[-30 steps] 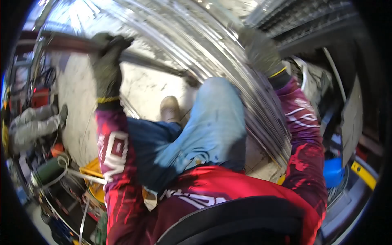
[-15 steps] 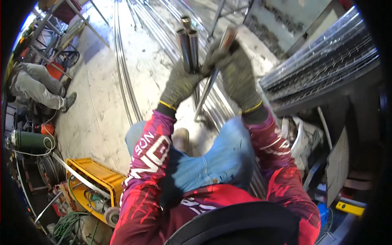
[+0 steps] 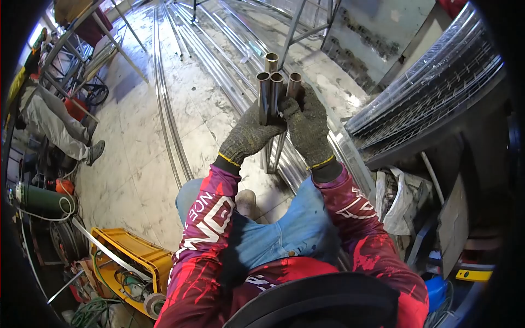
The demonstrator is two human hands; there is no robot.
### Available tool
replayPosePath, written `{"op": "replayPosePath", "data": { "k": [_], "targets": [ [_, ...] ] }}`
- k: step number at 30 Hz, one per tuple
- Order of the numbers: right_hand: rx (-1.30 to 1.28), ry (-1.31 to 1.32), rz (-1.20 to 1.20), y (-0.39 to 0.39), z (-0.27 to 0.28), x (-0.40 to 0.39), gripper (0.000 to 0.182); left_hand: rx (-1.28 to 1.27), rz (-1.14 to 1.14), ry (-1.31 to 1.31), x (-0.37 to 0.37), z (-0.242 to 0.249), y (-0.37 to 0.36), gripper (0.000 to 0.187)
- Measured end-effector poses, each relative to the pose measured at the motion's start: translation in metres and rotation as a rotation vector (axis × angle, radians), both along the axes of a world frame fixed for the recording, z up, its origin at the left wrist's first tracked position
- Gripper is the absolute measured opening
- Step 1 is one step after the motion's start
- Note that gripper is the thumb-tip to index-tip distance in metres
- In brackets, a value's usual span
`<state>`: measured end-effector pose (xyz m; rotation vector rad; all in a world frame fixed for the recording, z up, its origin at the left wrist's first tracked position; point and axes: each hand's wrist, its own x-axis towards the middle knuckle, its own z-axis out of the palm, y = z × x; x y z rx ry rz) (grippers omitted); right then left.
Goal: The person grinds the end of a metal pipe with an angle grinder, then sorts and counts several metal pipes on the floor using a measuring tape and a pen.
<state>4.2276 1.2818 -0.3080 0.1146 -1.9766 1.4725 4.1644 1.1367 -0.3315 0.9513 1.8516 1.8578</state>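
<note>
Metal tubes (image 3: 264, 101) stick up in front of me, three wrapped tight in my left hand (image 3: 249, 132) and one in my right hand (image 3: 308, 132), so I should squeeze firmly and line them up evenly.

- Bright light washed the floor (image 3: 131, 147) left of the hands (image 3: 306, 128), turning bluish far beyond them.
- White glare streaked the long metal tubes (image 3: 225, 85) ahead of them.
- Dark shadow crossed the jeans (image 3: 295, 229) below them in view.
- The area far to their right was dim.
- Straight lines bowed toward the edges; black rounded the corners.
- The hands looked fairly sharp.
</note>
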Motion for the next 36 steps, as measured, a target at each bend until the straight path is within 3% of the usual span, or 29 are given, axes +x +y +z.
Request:
{"op": "replayPosePath", "data": {
  "k": [2, 8, 14, 16, 19, 21, 22, 23, 26, 28, 30, 31, 32, 35, 36],
  "targets": [
    [-0.063, -0.013, 0.007, -0.005, -0.001, 0.002, 0.027, -0.073, -0.008, 0.014, -0.002, 0.0, -0.003, 0.069],
    [-0.114, 0.029, 0.067, -0.008, -0.004, -0.001, 0.027, 0.071, -0.028, -0.029, 0.001, 0.005, -0.003, 0.07],
    [-0.154, 0.038, 0.084, -0.017, -0.002, 0.001, 0.03, -0.021, -0.004, -0.014, 0.002, -0.001, -0.004, 0.069],
    [-0.153, 0.052, 0.074, -0.014, 0.0, 0.003, 0.03, -0.157, 0.023, 0.121, -0.001, -0.002, -0.004, 0.068],
    [0.044, 0.01, 0.014, -0.009, 0.004, 0.006, 0.028, 0.019, -0.013, 0.031, 0.002, -0.001, -0.002, 0.059],
    [-0.168, 0.121, 0.068, -0.002, -0.009, -0.01, 0.025, -0.094, 0.006, 0.018, -0.003, -0.009, -0.007, 0.051],
    [-0.652, 0.15, 0.344, 0.009, -0.008, -0.016, 0.017, -0.203, 0.036, 0.009, -0.006, -0.009, -0.007, 0.042],
    [-0.601, 0.156, 0.261, 0.023, -0.009, -0.014, 0.017, -0.148, 0.062, 0.021, -0.004, -0.011, -0.006, 0.026],
    [-0.332, 0.216, 0.073, 0.092, -0.002, 0.008, 0.025, -0.061, 0.122, -0.079, -0.005, -0.018, -0.007, 0.024],
    [-0.147, 0.077, -0.122, 0.13, 0.019, 0.035, 0.021, -0.103, 0.091, -0.016, -0.012, -0.024, -0.016, 0.026],
    [1.022, 0.394, -0.474, 0.184, 0.008, 0.024, 0.012, -0.032, 0.032, -0.03, -0.015, -0.022, -0.014, 0.021],
    [0.945, 0.153, -0.311, 0.188, -0.025, 0.02, 0.016, -0.067, 0.049, -0.001, -0.01, -0.011, -0.01, 0.019],
    [0.921, 0.091, -0.271, 0.175, -0.025, 0.025, 0.016, -0.097, 0.074, 0.049, -0.006, -0.003, -0.009, 0.017],
    [0.765, 0.127, -0.167, 0.092, -0.032, 0.029, 0.017, -0.094, 0.079, 0.095, -0.014, -0.007, -0.01, 0.014],
    [0.376, 0.216, 0.158, 0.081, -0.026, 0.035, 0.016, -0.113, 0.084, 0.059, -0.015, -0.007, -0.011, 0.014]
  ]
}}
